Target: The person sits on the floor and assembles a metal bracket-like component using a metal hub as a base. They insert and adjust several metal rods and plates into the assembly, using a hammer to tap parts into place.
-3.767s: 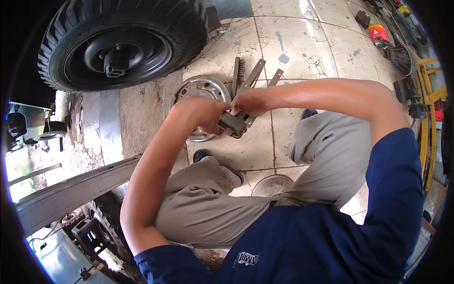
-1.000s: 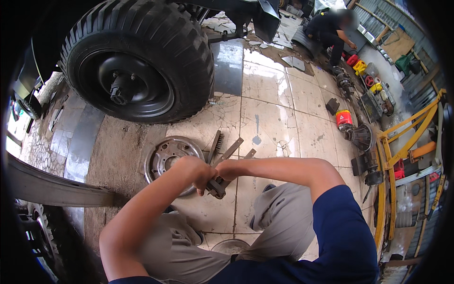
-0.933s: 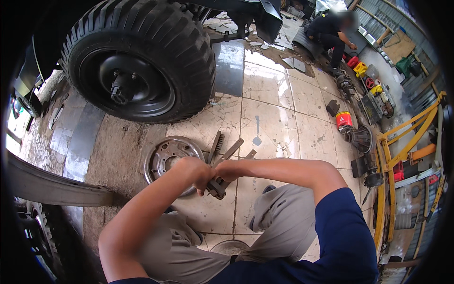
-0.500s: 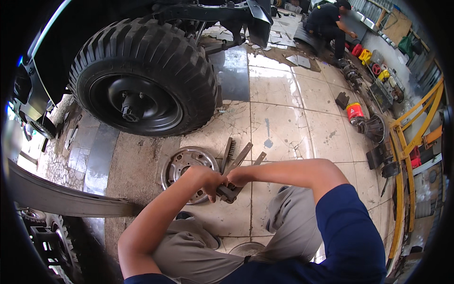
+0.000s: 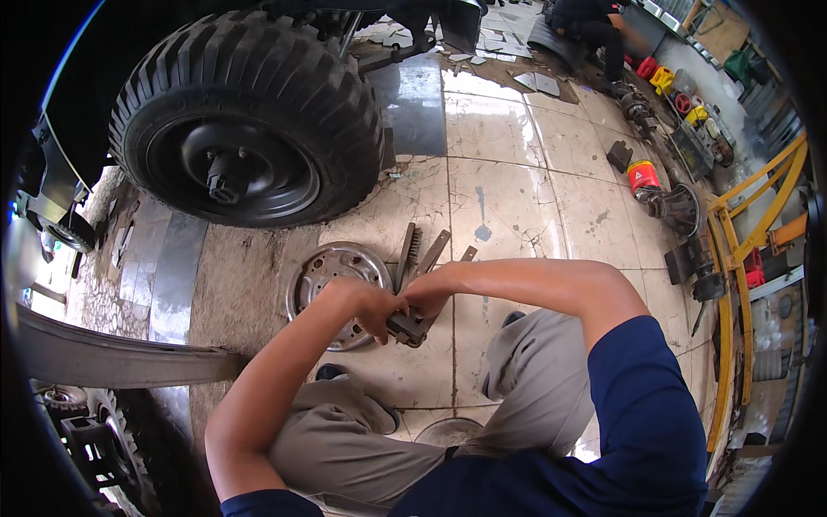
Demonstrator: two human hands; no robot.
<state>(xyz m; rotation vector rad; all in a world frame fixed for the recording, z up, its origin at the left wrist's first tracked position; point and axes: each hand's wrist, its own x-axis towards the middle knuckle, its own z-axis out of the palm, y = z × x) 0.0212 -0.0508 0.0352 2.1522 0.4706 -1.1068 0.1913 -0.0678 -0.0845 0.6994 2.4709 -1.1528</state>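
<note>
My left hand (image 5: 366, 308) and my right hand (image 5: 428, 291) meet in front of me, fingers curled closed. Between and below them shows a dark metal piece (image 5: 407, 329) with a blocky end, which both hands appear to grip; the fingers hide much of it. Flat metal bars with holed ends, one of them a brown flat bar (image 5: 432, 250), stick out beyond my right hand, and whether they join the piece is hidden. Alongside lies a wire brush (image 5: 407, 252). A worn steel wheel rim (image 5: 303, 269) rests on the tiles beneath my left hand.
A vehicle's big knobby tire (image 5: 345, 129) stands ahead on the left. To the right are a yellow metal frame (image 5: 728, 345), a red can (image 5: 643, 177) and an axle part (image 5: 676, 211). Another person (image 5: 594, 30) crouches far right. A curved grey beam (image 5: 129, 358) juts in from the left.
The view has shifted slightly, so the tire and rim sit a little higher and further left. Both hands stay together on the metal piece.
</note>
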